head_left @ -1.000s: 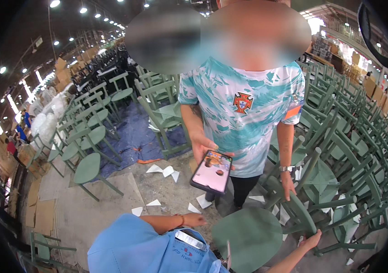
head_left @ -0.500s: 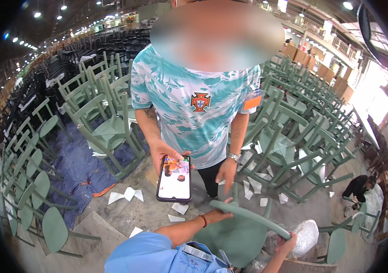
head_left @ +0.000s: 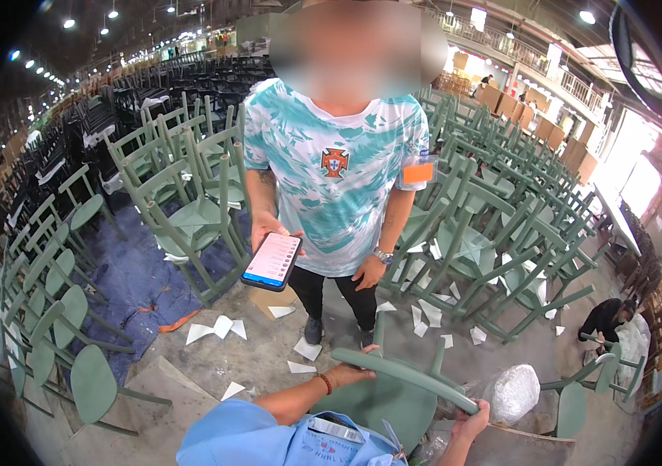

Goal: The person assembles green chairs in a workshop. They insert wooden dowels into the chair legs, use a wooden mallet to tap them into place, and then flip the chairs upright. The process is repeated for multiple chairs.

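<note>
A green wooden chair stands before me, with its curved back rail (head_left: pixel 416 378) across the near side and its seat (head_left: pixel 381 400) beneath. My left hand (head_left: pixel 349 373) is closed round the rail's left end, with a red bead bracelet on that wrist. At the rail's right end, my right hand (head_left: pixel 470 422) is closed round it too. Facing me across the chair, a person in a teal and white shirt (head_left: pixel 335 198) holds a smartphone (head_left: pixel 272 260), its lit screen turned up. That person's other hand (head_left: pixel 370 271) hangs beside the thigh.
Stacked green chairs (head_left: pixel 191 217) rise on the left, with more (head_left: pixel 478 233) on the right. White scraps (head_left: pixel 307 349) litter the concrete floor. A plastic-wrapped bundle (head_left: pixel 515 394) lies by my right hand. Another person (head_left: pixel 609 320) crouches far right. A blue sheet (head_left: pixel 133 268) covers floor at left.
The person opposite has moved back from the chair and lowered the free hand to the thigh. The phone has tilted and its screen differs. The chair rail sits slightly further left in view.
</note>
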### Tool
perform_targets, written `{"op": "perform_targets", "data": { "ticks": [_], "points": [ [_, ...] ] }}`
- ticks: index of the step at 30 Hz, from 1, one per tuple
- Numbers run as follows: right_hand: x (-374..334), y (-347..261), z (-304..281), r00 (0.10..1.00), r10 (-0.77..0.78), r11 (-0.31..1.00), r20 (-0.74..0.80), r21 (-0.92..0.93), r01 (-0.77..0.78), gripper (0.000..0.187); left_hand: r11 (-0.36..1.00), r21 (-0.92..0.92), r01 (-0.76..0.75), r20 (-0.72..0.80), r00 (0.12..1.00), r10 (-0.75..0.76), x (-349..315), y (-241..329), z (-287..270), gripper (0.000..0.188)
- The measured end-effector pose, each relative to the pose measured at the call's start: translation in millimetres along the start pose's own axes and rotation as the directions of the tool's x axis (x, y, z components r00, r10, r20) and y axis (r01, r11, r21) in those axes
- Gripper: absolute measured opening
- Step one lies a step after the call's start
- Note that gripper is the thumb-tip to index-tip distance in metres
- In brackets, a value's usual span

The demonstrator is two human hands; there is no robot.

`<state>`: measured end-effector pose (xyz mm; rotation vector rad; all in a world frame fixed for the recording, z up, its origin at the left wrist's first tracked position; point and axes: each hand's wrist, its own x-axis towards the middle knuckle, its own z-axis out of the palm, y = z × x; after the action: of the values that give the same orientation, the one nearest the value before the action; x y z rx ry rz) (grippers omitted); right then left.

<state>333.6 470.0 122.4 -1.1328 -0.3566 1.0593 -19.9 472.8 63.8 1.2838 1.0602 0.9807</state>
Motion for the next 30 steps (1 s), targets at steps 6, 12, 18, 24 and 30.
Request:
{"op": "perform_targets", "data": {
  "ticks": [6,12,18,24,30],
  "points": [
    [-3,18,-12,0.992,0.129,0.992,-0.004,0.007,-0.129,0.02,0.998,0.009,0.067,-0.047,0.997,-0.066,-20,1,6,0.077],
    [14,15,-30,0.991,0.131,0.991,0.019,-0.01,-0.131,0.025,0.99,0.123,0.072,0.011,0.997,-0.074,-12,0,12,0.075],
    [24,4,-42,0.982,0.186,0.982,-0.025,0.033,-0.185,0.024,0.954,0.261,-0.146,0.1,0.987,0.124,8,-5,31,0.081],
    [19,16,-70,0.982,0.15,0.988,0.112,0.031,-0.154,0.042,0.957,0.279,-0.074,0.087,0.995,0.051,3,-4,35,0.082],
    [-25,54,-100,0.902,0.29,0.733,0.321,-0.68,0.007,0.069,0.935,0.332,-0.128,-0.067,0.985,0.159,-12,-1,47,0.076]
  ]
}}
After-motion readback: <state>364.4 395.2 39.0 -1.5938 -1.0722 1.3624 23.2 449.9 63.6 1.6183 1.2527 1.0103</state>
